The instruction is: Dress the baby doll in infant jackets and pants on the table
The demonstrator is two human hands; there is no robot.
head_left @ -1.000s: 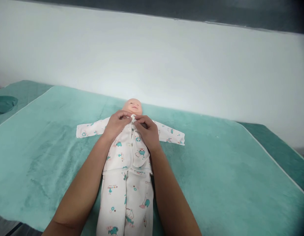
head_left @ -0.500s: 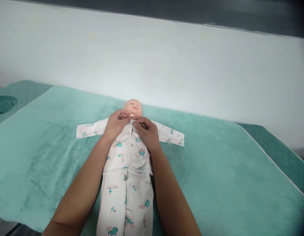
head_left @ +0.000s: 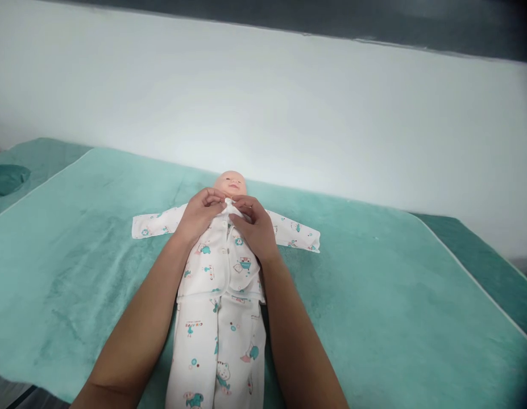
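A baby doll (head_left: 230, 182) lies on its back, its head toward the wall. It wears a white printed baby jacket (head_left: 207, 272) with both sleeves spread out, and white printed trousers (head_left: 199, 352). At the doll's neck, my left hand (head_left: 200, 213) pinches the left side of the jacket's collar between thumb and fingers. My right hand (head_left: 255, 226) grips the collar's other side, thumb below and fingers above. A small white piece of the collar shows between the fingertips. Lower down, the jacket's front edges lie along the middle of the chest.
A green blanket (head_left: 395, 301) with a pale edge covers the table under the doll. Darker green cloth (head_left: 455, 233) shows at the right, and a folded green bit (head_left: 7, 179) at the far left. Behind stands a white wall (head_left: 263, 102) with a dark band on top.
My right thumb and fingers have spread slightly apart at the collar, showing more of the white cloth. My left hand stays nearly where it was.
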